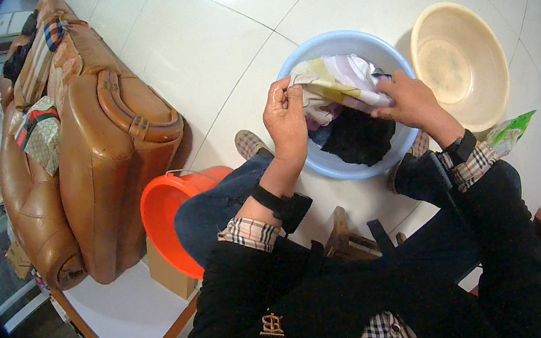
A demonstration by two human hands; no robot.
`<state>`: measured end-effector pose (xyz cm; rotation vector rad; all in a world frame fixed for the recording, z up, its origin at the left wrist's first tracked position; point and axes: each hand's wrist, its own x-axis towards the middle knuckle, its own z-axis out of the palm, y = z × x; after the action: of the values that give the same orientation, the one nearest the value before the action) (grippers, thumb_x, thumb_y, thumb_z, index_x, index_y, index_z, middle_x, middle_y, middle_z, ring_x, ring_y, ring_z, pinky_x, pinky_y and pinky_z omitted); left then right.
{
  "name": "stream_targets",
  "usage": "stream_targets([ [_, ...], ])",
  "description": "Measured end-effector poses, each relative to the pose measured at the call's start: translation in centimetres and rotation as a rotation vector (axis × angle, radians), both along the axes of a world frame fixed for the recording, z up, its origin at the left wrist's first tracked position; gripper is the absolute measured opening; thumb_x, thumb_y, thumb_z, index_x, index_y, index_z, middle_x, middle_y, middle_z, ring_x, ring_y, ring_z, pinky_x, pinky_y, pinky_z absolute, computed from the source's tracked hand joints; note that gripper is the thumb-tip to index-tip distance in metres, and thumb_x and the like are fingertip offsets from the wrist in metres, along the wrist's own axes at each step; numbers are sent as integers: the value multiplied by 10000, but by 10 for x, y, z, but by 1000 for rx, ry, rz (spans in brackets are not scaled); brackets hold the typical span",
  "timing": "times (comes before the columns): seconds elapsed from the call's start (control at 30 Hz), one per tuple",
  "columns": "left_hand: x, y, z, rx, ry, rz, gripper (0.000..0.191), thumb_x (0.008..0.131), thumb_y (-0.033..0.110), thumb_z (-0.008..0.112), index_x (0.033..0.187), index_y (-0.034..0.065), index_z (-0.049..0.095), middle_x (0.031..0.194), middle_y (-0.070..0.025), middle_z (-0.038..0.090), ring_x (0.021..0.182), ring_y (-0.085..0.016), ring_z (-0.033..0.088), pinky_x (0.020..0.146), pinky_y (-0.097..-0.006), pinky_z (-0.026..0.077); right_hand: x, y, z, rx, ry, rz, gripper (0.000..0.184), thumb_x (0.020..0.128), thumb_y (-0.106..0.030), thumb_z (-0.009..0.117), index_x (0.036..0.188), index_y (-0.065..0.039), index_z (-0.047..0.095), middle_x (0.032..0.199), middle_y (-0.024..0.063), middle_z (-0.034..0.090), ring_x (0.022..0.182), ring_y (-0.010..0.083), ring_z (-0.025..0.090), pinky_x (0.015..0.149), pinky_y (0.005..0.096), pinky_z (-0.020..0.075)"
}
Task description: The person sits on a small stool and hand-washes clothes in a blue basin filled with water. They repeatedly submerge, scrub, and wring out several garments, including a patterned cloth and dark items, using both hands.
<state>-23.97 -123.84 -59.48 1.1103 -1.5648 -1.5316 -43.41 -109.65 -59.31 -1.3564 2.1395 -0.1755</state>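
Note:
A light blue plastic basin (293,60) sits on the floor between my feet. Over it I hold a white cloth (330,78) with yellow-green and lilac areas, stretched between both hands. My left hand (285,117) pinches the cloth's left edge between thumb and fingers. At the cloth's right end, my right hand (409,98) grips it with the thumb below and the fingers above. Black fabric (363,137) lies bunched in the basin under the cloth. Some dark blue fabric (319,136) shows beside it, and the cloth hides the rest of the contents.
A cream plastic basin (488,63) stands right of the blue one, with a green-and-clear plastic packet (510,133) near it. An orange bucket (163,206) is by my left knee. Further left stands a brown leather sofa (88,143). A wooden stool (338,235) shows below me.

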Motion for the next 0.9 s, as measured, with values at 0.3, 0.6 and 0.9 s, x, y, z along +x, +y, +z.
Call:
stream_targets([
  [0.3,1,19,-6,192,-2,-30,164,960,107,583,1073,-3,624,917,-11,605,731,-73,529,628,-221,469,6,-26,-6,-4,-929,-460,337,915,-324,614,1123,-64,668,1166,72,627,1050,197,585,911,338,455],
  [0.6,14,47,-11,-345,-168,-700,146,880,95,589,977,48,687,913,-104,643,822,-258,624,760,-357,508,38,-36,-17,-158,-1174,-568,456,912,-289,558,1275,-14,547,1182,78,611,1050,148,557,924,282,423],
  [0.9,20,16,-28,-250,-474,-373,352,762,67,609,1113,81,588,1091,-134,566,996,-332,575,847,-427,474,29,-36,-6,-286,-1303,-1104,378,824,-188,518,1131,22,584,1062,115,633,971,236,599,910,340,459],
])
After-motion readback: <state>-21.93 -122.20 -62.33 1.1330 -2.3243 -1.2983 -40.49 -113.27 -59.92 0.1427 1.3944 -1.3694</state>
